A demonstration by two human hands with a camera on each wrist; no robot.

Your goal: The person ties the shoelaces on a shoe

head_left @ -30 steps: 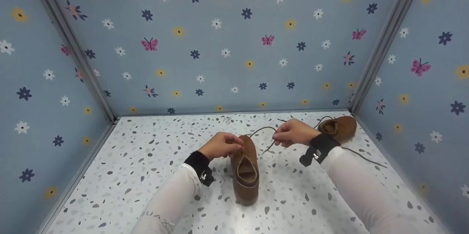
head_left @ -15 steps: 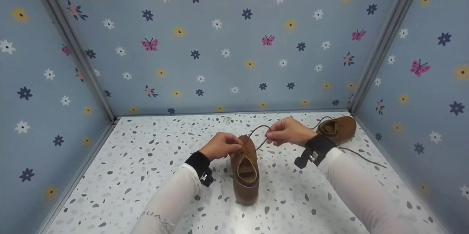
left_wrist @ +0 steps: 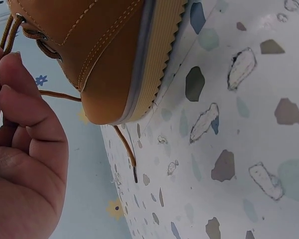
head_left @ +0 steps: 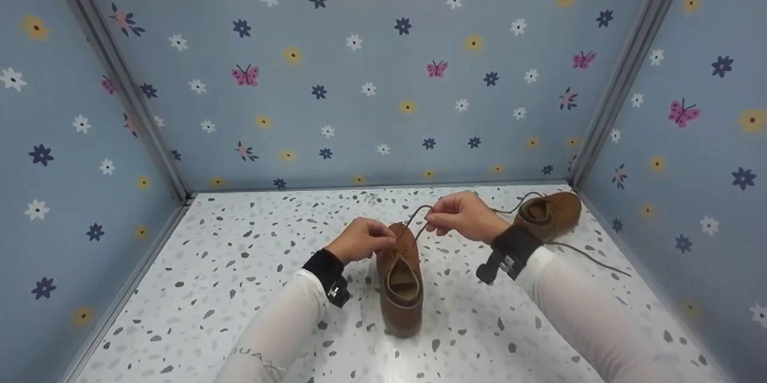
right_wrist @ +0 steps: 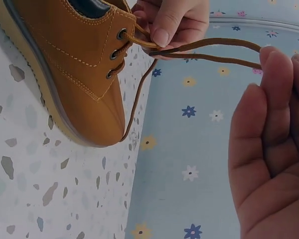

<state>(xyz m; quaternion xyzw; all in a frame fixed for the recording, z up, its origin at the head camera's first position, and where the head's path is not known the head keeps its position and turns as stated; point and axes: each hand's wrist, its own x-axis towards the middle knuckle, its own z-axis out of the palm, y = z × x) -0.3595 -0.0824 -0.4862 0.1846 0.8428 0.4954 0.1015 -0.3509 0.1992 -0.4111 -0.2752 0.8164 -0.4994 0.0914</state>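
Head view, flowered wall panel [head_left: 371,113]: behind the speckled surface [head_left: 198,275]
Brown lace-up shoe [head_left: 402,317]: sole down mid-surface, toe toward the panel
Second shoe [head_left: 560,209]: far right corner, well apart
Left hand [head_left: 362,239]: pinching the shoelace [right_wrist: 214,41] near the eyelets [right_wrist: 114,55]
Right hand [head_left: 466,215]: pinching its doubled strands

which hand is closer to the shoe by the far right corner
Right. The right hand is left of that shoe; the left hand is farther left, pinching a lace at the other shoe.

Hands [head_left: 361,239] [head_left: 470,216] — both in pinch grips
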